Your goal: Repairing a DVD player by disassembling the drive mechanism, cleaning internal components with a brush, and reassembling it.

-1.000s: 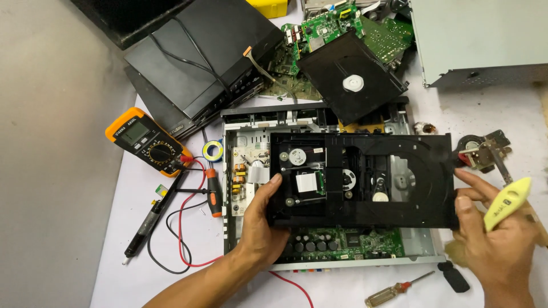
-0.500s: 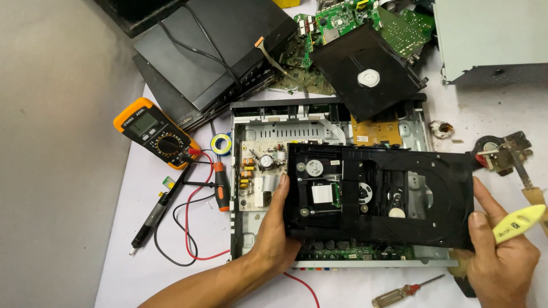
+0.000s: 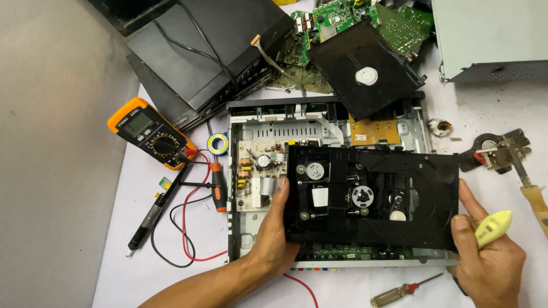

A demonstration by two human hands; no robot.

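Both hands hold a black disc drive mechanism (image 3: 371,197) flat above an open metal player chassis (image 3: 242,228). My left hand (image 3: 274,228) grips the drive's left edge, thumb on top. My right hand (image 3: 485,265) holds the right edge with its thumb, and a yellow tool handle (image 3: 495,227) is tucked in the same palm. The drive's underside faces up, showing small motors and a white gear. It covers most of the chassis; a beige power board (image 3: 260,168) shows at the left.
An orange multimeter (image 3: 149,133) with red and black leads lies left. Black player cases (image 3: 211,54), green circuit boards (image 3: 342,17), a black drive lid (image 3: 365,68) and a grey metal cover (image 3: 491,34) sit behind. An amber-handled screwdriver (image 3: 399,291) lies in front.
The drive mechanism has come lower and rightward over the chassis in both hands, uncovering the power board. The view has also tilted, so everything sits lower in the picture.
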